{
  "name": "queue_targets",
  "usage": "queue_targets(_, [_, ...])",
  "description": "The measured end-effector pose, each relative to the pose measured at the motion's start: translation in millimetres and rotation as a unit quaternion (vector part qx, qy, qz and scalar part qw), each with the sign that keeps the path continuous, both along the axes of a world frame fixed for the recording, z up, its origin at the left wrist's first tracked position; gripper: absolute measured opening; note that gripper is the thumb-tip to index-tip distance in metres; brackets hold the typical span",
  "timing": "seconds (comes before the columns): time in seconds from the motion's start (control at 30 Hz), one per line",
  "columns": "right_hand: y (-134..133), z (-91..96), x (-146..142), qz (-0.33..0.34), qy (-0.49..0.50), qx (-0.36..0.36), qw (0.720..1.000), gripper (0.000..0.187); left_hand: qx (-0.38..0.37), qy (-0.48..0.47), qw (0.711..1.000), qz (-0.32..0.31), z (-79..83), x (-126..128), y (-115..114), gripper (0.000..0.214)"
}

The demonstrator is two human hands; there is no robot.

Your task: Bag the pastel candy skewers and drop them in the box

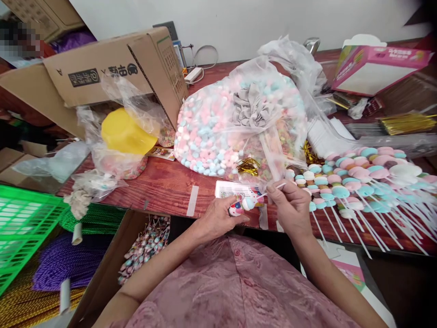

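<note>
At the tabletop's front edge, our left hand (218, 218) pinches soft candies (243, 205) while our right hand (290, 205) pinches a thin stick (273, 189); pushing crooked could split a candy.

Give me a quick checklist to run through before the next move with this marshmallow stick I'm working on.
1. Left hand grips the candy pieces: ok.
2. Right hand pinches the white stick: ok.
3. Stick lined up with the pieces: cannot tell, fingers hide the joint.
4. Big marshmallow bag within reach: ok.
5. Finished skewers piled to the right, clear of the hands: ok.
</note>
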State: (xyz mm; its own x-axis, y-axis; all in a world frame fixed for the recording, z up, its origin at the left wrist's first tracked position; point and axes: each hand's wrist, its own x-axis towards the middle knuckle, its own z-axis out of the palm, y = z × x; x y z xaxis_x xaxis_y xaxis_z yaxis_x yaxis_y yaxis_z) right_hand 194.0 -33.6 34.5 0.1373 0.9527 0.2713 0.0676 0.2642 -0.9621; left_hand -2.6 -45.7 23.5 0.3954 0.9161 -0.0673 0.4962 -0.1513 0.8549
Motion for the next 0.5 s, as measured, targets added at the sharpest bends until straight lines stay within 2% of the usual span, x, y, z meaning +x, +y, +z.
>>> queue_targets(0.2, [-1,-8.4,-18,0.103,-0.019,-0.041,0.994,0.037,-0.085,-0.052,0.995,-0.025,1.1,6,0,0.039])
queue_targets(0.4, [11,-16.5,-19,0.08,0.0,-0.079,0.994,0.038,-0.154,-0.124,0.978,-0.062,3.6,5,4,0.043])
queue_targets(0.5, [16,-12.1,-21,0.123,-0.018,-0.075,0.989,0.037,-0.197,-0.155,0.966,-0.067,3.8,6,8,0.036])
